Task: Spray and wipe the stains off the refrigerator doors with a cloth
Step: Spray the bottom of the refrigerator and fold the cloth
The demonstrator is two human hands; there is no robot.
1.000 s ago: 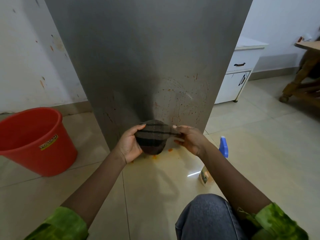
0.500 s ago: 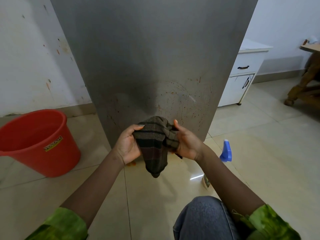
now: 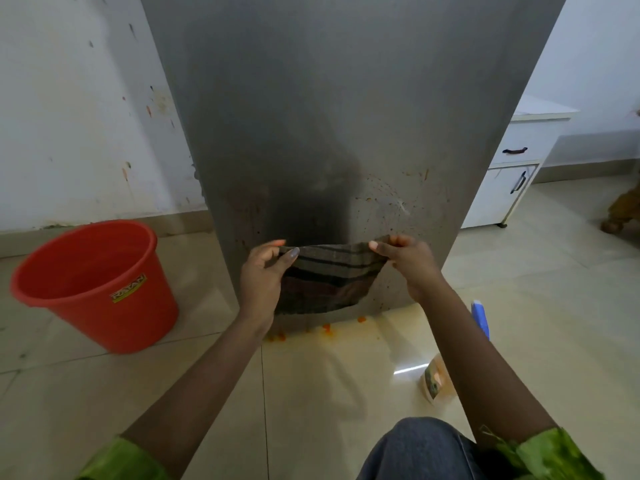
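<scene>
The grey refrigerator door [image 3: 329, 116] fills the middle of the view, with orange-red specks and smears on its lower right part [image 3: 388, 199]. A dark striped cloth [image 3: 329, 278] hangs spread out in front of the door's bottom edge. My left hand [image 3: 263, 275] pinches its upper left corner and my right hand [image 3: 405, 261] pinches its upper right corner. A spray bottle [image 3: 481, 320] with a blue head lies on the floor to the right, partly behind my right forearm.
A red plastic bucket [image 3: 100, 285] stands on the tiled floor to the left of the fridge. Orange bits [image 3: 325, 329] lie on the floor below the door. A white cabinet [image 3: 512, 168] stands behind on the right. My knee [image 3: 422, 448] is at the bottom.
The cloth was bunched between my hands. My hands have moved apart and stretched it out flat in front of the door.
</scene>
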